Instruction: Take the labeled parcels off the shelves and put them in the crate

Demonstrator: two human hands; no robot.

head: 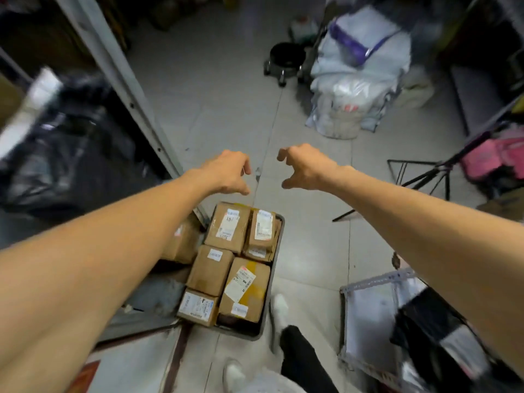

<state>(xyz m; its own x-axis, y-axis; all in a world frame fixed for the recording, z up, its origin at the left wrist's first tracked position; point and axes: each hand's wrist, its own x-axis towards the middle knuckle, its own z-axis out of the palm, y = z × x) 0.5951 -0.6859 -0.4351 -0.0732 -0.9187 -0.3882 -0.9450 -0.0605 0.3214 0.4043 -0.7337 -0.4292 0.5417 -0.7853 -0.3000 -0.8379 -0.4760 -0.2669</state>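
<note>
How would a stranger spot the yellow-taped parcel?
Find the grey plastic crate on the tiled floor, packed with brown cardboard parcels. Yours is the big parcel in its near right corner. Unlike its neighbours, it has a slanted white label over yellow tape.

Head-worn view — looking steeply down, close over crate (279, 222), wide-angle

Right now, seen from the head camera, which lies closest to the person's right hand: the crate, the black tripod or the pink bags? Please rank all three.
1. crate: on the floor just below the right hand.
2. black tripod: on the floor, off to the right.
3. pink bags: farther right, beyond the tripod.
</note>
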